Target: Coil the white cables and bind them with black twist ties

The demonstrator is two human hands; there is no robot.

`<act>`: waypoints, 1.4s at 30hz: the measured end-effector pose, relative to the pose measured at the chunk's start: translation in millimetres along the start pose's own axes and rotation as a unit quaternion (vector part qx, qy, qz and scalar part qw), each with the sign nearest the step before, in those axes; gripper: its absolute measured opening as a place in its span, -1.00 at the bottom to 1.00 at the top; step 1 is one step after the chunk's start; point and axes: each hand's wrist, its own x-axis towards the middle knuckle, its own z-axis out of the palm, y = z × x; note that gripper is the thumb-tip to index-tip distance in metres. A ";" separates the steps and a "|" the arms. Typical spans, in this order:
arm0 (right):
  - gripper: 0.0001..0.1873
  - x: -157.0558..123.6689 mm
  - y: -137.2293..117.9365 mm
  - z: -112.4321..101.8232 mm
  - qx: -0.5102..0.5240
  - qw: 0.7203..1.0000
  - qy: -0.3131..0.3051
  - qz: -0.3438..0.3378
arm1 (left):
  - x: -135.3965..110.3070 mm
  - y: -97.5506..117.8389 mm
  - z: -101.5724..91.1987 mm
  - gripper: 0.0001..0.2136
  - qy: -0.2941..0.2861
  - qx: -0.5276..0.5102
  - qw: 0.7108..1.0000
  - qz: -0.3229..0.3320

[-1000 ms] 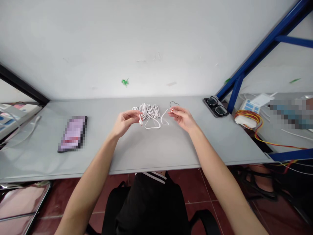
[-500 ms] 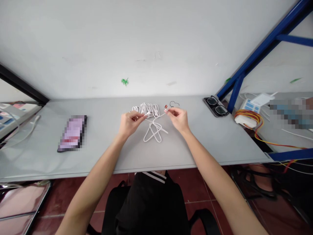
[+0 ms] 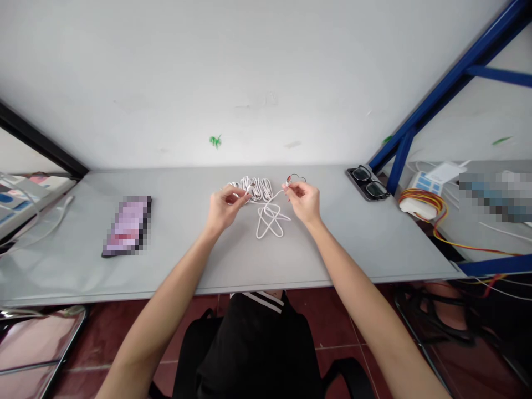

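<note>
A loose white cable hangs in loops between my two hands over the grey table. My left hand pinches one stretch of it near its plug end. My right hand pinches the other end, whose small connector shows at the fingertips. Behind the hands a pile of several coiled white cables lies on the table. A thin black loop lies just beyond my right hand.
A phone lies flat at the left. A pair of black glasses rests at the back right beside a blue frame post. A white adapter with red and yellow wires sits on the neighbouring table. A white wall stands behind.
The cable hanging between my hands has been drawn out of the pile and now droops in longer crossed loops. My right hand's pinch has moved to the connector end.
</note>
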 end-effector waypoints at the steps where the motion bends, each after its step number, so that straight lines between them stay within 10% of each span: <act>1: -0.67 0.1 -0.2 0.4 -0.001 1.000 -0.001 -0.001 | 0.1 -0.2 0.2 -0.81 0.003 0.000 1.000 -0.003; 42: -0.65 -3.2 -1.0 1.1 0.008 1.000 -0.021 0.002 | -1.1 -6.2 5.5 -0.70 0.035 -0.062 0.993 -0.097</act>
